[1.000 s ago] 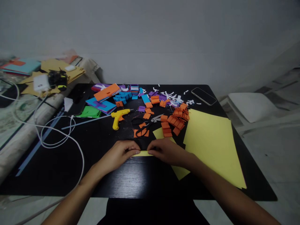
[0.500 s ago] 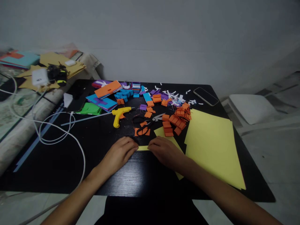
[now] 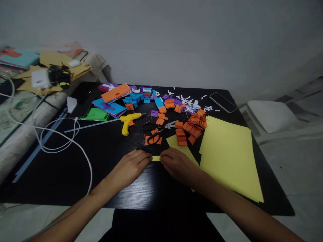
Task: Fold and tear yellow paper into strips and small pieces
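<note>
A narrow yellow paper strip (image 3: 156, 158) lies level between my hands, just above or on the black table (image 3: 75, 178). My left hand (image 3: 133, 165) pinches its left end, and my right hand (image 3: 176, 164) grips the right end; both sets of fingers are closed and cover the ends. Partly under my right forearm is a loose yellow paper piece (image 3: 185, 149). Beyond my fingers rest black-handled scissors (image 3: 161, 129), blades pointing right, over flat orange paper pieces (image 3: 157, 139). Folded orange paper pieces (image 3: 190, 127) are heaped to the right of the scissors.
A yellow glue gun (image 3: 128, 121) lies left of the scissors. Large yellow sheets (image 3: 229, 158) cover the table's right side, with a phone (image 3: 223, 102) behind. White scraps (image 3: 189, 102) and coloured paper stacks (image 3: 116, 93) fill the back. A white cable (image 3: 87, 156) loops across the left, over my left forearm.
My left hand has moved slightly right, towards my right hand, so less of the yellow strip shows between them. The view has shifted a little.
</note>
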